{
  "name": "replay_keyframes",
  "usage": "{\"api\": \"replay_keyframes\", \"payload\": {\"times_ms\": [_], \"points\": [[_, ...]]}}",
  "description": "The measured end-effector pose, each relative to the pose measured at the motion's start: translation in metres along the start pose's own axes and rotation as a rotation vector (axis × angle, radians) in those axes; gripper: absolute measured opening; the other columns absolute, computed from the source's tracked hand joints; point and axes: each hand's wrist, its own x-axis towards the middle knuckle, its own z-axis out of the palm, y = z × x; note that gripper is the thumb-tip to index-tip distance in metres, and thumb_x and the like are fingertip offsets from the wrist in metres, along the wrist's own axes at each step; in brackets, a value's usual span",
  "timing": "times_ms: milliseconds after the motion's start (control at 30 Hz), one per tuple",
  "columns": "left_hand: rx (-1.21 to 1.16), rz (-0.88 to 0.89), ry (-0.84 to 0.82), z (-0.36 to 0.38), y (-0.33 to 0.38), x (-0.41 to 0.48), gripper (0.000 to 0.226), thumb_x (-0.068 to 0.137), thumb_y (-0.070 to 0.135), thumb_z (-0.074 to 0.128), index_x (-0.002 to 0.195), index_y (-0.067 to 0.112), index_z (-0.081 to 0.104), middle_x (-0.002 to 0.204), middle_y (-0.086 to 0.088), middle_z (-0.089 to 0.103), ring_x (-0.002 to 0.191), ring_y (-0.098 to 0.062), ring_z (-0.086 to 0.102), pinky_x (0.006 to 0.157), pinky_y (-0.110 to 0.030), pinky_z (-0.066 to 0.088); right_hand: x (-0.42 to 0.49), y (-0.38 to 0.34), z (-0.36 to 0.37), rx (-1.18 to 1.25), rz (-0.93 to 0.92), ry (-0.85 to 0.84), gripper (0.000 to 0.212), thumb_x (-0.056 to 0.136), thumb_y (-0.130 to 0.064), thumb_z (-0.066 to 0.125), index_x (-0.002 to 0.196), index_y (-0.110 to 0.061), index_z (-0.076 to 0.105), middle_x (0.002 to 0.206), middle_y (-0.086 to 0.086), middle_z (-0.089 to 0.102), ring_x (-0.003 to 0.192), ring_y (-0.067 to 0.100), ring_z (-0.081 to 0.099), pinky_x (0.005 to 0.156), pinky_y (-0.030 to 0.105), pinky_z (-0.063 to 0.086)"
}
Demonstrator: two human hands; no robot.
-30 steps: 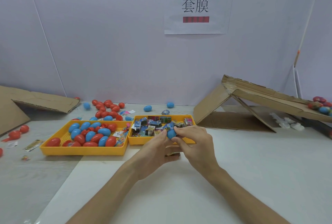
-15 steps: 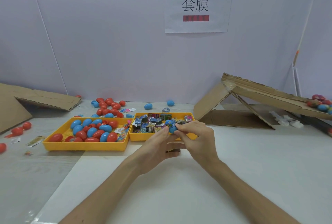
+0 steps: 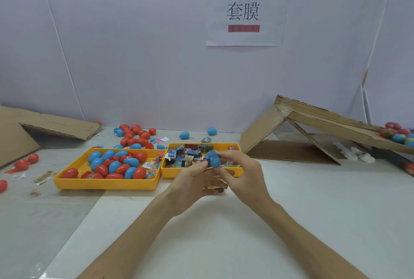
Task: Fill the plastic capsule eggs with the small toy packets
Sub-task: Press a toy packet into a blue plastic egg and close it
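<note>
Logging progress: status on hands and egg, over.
Left hand and right hand both grip blue capsule egg. Egg held before packet tray. Nothing blocking.

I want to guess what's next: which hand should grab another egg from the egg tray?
Probably the left hand: the egg tray lies on its side. The right hand can hold the blue egg.

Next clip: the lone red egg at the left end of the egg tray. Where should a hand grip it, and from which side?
Pinch the red egg across its narrow middle, from above. It lies on its side, long axis roughly left to right, and the yellow tray wall stands close on its near and left sides, so a level reach would probably be blocked.
</note>
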Motion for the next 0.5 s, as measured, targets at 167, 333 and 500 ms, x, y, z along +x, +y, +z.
{"api": "replay_keyframes", "payload": {"times_ms": [167,333,500], "points": [[0.095,0.091,0.215,0.0029,-0.0034,0.007,0.031,0.106,0.03,0.046,0.131,0.014,0.058,0.108,-0.012,0.074,0.091,-0.026,0.07,0.083,-0.039,0.057,-0.0001,0.0012,0.0005,-0.044,-0.018,0.04,0.038,0.083,-0.009,0.079,0.119,-0.018,0.073,0.115,-0.01,0.073,0.105,0.004,0.067,0.092,0.019,0.05],[0.138,0.14,0.333,0.0003,0.0032,0.0055,0.03,0.102,0.036,0.055,0.123,0.017,0.064,0.111,-0.007,0.074,0.086,-0.018,0.072,0.081,-0.032,0.055,-0.0005,0.0055,-0.0007,-0.119,-0.104,-0.024,0.046,0.078,0.006,0.077,0.118,-0.016,0.073,0.115,-0.005,0.073,0.105,0.01,0.067,0.093,0.027,0.053],[0.041,0.102,0.327,-0.0021,0.0036,0.0023,0.03,0.101,0.026,0.06,0.127,0.012,0.063,0.117,-0.009,0.073,0.098,-0.025,0.072,0.093,-0.037,0.054,-0.0015,0.004,0.0033,-0.082,-0.109,-0.076,0.048,0.083,-0.008,0.079,0.128,-0.02,0.068,0.12,-0.009,0.07,0.106,0.002,0.064,0.089,0.013,0.048]]}}
